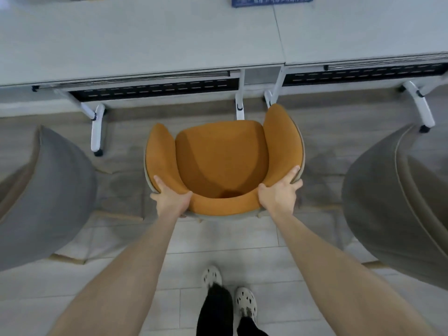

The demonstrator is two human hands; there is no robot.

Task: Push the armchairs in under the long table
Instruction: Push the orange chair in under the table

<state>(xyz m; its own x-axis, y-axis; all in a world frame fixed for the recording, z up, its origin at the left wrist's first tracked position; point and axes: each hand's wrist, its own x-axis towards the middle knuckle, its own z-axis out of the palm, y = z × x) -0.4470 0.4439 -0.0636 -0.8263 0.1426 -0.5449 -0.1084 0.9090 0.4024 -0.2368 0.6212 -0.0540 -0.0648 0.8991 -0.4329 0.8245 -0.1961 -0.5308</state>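
An orange armchair (221, 156) with a grey outer shell stands on the floor in front of me, facing the long grey table (145, 40). Its front edge is near the table's white legs, apart from the tabletop edge. My left hand (169, 195) grips the rim of the backrest at its left corner. My right hand (281, 190) grips the rim at the right corner. A grey armchair (48, 190) stands to the left and another grey armchair (397, 202) to the right, both with their backs toward me.
White table legs on castors (97, 132) (240, 107) (421, 110) reach out over the floor toward the chairs. A blue printed sheet (271, 0) lies at the table's far edge. My feet in pale perforated shoes (244, 301) stand on light floor tiles behind the orange chair.
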